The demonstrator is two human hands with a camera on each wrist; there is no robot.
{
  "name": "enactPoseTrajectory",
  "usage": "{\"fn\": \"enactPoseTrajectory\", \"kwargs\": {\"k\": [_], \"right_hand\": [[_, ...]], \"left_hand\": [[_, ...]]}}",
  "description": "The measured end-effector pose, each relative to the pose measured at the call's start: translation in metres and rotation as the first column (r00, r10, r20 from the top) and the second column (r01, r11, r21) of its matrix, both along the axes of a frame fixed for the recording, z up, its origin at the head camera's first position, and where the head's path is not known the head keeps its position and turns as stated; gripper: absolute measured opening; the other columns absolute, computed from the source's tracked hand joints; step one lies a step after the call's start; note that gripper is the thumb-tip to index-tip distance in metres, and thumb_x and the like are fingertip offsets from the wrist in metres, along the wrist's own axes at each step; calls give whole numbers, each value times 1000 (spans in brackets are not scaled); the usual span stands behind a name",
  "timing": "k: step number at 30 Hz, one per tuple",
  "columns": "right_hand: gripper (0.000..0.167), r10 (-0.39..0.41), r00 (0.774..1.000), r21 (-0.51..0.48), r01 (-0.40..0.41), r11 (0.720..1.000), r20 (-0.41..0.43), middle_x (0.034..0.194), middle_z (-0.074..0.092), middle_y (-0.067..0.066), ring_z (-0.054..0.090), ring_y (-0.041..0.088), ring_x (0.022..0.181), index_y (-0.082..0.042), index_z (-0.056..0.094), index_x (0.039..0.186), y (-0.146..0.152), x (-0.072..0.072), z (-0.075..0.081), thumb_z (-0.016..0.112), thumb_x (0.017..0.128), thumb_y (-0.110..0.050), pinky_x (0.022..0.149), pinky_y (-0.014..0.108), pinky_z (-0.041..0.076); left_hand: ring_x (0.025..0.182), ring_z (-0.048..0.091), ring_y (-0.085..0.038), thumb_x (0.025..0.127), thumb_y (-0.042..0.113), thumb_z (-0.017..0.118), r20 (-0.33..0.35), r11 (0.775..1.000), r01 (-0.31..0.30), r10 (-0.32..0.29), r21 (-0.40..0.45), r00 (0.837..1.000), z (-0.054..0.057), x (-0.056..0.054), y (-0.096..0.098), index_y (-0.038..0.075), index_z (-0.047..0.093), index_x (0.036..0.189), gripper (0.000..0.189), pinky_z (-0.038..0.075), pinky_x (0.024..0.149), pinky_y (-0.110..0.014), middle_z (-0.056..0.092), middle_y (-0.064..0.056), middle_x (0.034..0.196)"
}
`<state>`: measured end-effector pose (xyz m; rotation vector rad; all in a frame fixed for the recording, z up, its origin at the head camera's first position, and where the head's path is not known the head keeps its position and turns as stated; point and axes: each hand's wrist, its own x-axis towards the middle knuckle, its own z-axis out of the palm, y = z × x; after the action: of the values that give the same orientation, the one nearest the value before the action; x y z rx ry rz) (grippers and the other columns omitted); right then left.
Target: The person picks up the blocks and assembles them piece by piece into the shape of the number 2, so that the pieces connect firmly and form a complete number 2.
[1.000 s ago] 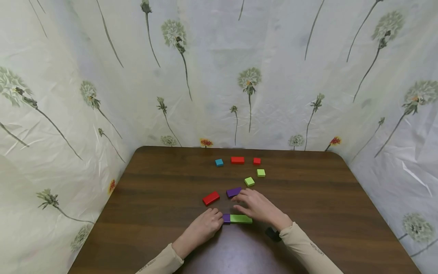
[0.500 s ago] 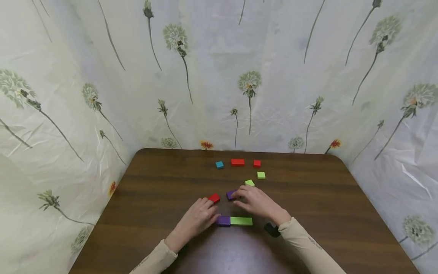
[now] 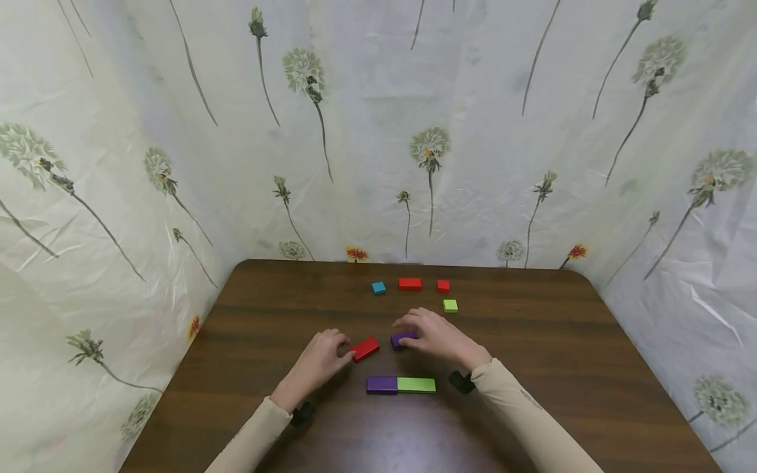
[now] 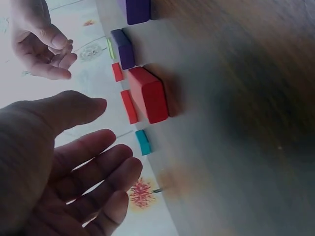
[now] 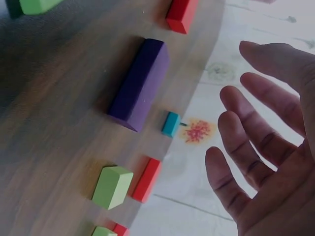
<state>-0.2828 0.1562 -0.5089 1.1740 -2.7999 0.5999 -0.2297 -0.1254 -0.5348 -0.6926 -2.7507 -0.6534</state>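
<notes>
My left hand (image 3: 319, 363) is just left of a red rectangular block (image 3: 366, 349), fingers relaxed. In the left wrist view that red block (image 4: 147, 96) stands apart from the fingertips, and the hand holds nothing. My right hand (image 3: 436, 335) hovers over a tilted purple block (image 3: 402, 339), partly covering it. The right wrist view shows loosely spread fingers with nothing between them and the purple block (image 5: 140, 86) apart from them. Nearer me, another purple block (image 3: 381, 385) and a long green block (image 3: 416, 385) lie end to end in a straight row.
Toward the table's back lie a small blue block (image 3: 378, 288), a red rectangular block (image 3: 410, 284), a small red block (image 3: 443, 286) and a light green block (image 3: 450, 306). Another light green block (image 5: 112, 187), hidden in the head view, shows in the right wrist view.
My left hand has left the purple block in the row and moved up and left, beside the red block. My right hand has shifted slightly forward, covering a light green block in the head view.
</notes>
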Motion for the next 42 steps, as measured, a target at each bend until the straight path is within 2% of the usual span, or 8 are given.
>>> {"fn": "enactPoseTrajectory", "kwargs": {"k": [6, 11, 14, 23, 28, 32, 42], "right_hand": [[33, 28, 995, -10, -27, 1000, 91, 109, 65, 1, 57, 15, 99, -14, 69, 118, -7, -12, -1, 72, 88, -28, 85, 36, 50], [36, 75, 973, -56, -64, 996, 217, 110, 66, 7, 63, 14, 94, -12, 67, 121, -12, -20, -2, 71, 88, -26, 81, 29, 52], [37, 89, 962, -68, -74, 995, 258, 112, 66, 8, 65, 12, 93, -11, 66, 122, -16, -23, -2, 71, 89, -26, 80, 28, 54], [37, 127, 979, 12, -130, 991, 162, 110, 65, 6, 60, 16, 93, -12, 66, 123, -34, -29, -6, 70, 89, -25, 83, 33, 50], [37, 123, 977, 45, -133, 990, 175, 111, 65, 2, 59, 16, 95, -13, 67, 123, -44, -29, -6, 71, 88, -25, 85, 35, 49], [38, 109, 974, 66, -125, 990, 200, 113, 64, 3, 60, 18, 97, -14, 66, 124, -49, -29, -7, 71, 89, -25, 86, 37, 48], [37, 91, 979, 123, -114, 986, 181, 108, 64, -3, 58, 14, 98, -19, 67, 124, -57, -33, -11, 70, 89, -29, 88, 38, 45]], "left_hand": [[80, 60, -12, 85, 19, 74, 69, 1000, -10, 9, 17, 998, -4, -4, -4, 9, 73, 93, 13, 52, 75, -34, 67, -1, 89], [79, 60, -14, 85, 17, 74, 132, 999, -24, 20, 29, 991, -6, -5, -8, 6, 73, 94, 14, 52, 70, -31, 67, -3, 89], [79, 60, -15, 85, 17, 74, 160, 999, -28, 25, 18, 987, -7, -5, -10, 6, 73, 94, 15, 51, 70, -31, 67, -4, 89], [85, 64, -20, 87, 21, 72, 195, 1000, -29, 27, 11, 980, -10, -7, -9, 4, 74, 95, 20, 54, 75, -36, 68, -6, 93], [85, 64, -20, 88, 21, 71, 187, 999, -47, 47, -3, 981, -12, -8, -9, 4, 75, 94, 18, 54, 76, -36, 69, -6, 91], [82, 64, -19, 88, 19, 70, 181, 999, -40, 37, 14, 983, -14, -9, -9, 3, 75, 93, 17, 54, 73, -35, 69, -6, 89], [88, 66, -21, 90, 21, 68, 238, 998, -39, 25, 54, 971, -13, -15, -9, 3, 75, 95, 19, 54, 77, -37, 70, -8, 95]]}}
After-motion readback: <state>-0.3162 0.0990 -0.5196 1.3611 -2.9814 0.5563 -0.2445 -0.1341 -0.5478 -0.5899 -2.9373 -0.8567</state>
